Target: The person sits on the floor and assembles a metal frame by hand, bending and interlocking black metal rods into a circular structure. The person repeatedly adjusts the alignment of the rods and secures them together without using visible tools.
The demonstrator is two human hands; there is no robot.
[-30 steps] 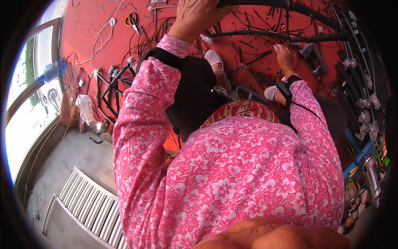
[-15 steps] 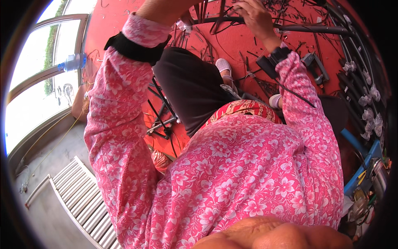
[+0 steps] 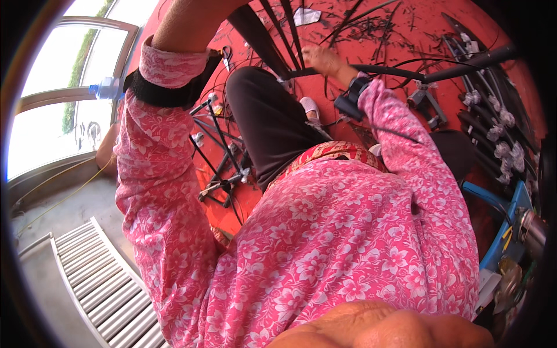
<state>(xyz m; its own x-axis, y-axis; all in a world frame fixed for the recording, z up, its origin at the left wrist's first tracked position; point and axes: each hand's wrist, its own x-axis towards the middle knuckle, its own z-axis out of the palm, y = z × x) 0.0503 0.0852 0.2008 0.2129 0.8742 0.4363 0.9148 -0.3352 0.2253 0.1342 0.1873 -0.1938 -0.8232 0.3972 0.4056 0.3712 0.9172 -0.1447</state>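
My right hand (image 3: pixel 326 61) is beside several thin dark rods (image 3: pixel 288 29) that run up past the top edge. Its fingers are curled in and pressed together; whatever they pinch is too small to make out. Just under that hand lies a long, bent black tube (image 3: pixel 400 72), stretching away to the right. A wide dark bar (image 3: pixel 259 39) slants up from the tube's left end. My left forearm (image 3: pixel 185 26) reaches out over the top edge, so the left hand is out of sight. A pair of scissors (image 3: pixel 227 56) lies on the floor near my left wrist.
Black strips and offcuts lie scattered over the red floor (image 3: pixel 371 46). Dark tubes with clear plastic wrapping (image 3: pixel 506 118) line the right side. A black rod frame (image 3: pixel 223 168) stands left of my leg. A blue metal frame (image 3: pixel 503 203) is at lower right, a white slatted rack (image 3: pixel 107 278) at lower left.
My right hand has gone down and left, its fingers now more curled. The bent tube sits lower, and the wide dark bar and scissors have come into view. The left hand has passed out of view.
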